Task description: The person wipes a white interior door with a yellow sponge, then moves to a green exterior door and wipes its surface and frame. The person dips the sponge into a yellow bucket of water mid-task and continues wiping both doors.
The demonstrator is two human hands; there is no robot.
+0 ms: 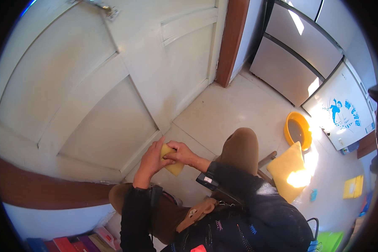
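Observation:
Between my two hands is a yellow sponge point(175, 169), held low in front of the white panelled door point(109, 126). My left hand point(150, 160) is closed along the sponge's left side, fingers pointing up. My right hand point(182, 153) grips it from the right, with thumb and fingers pressed on its face. The sponge's upper part is partly hidden by the fingers. Both hands are near the door's lower edge, and I cannot tell whether the left fingertips touch it.
A yellow basin point(297, 131) with liquid stands on the tiled floor by a silver fridge point(287, 69) and a white freezer point(344, 109). A yellow cushion point(284, 170) lies beside my right knee. Colourful boxes point(67, 243) sit at lower left; a metal handle point(107, 9) is on the door.

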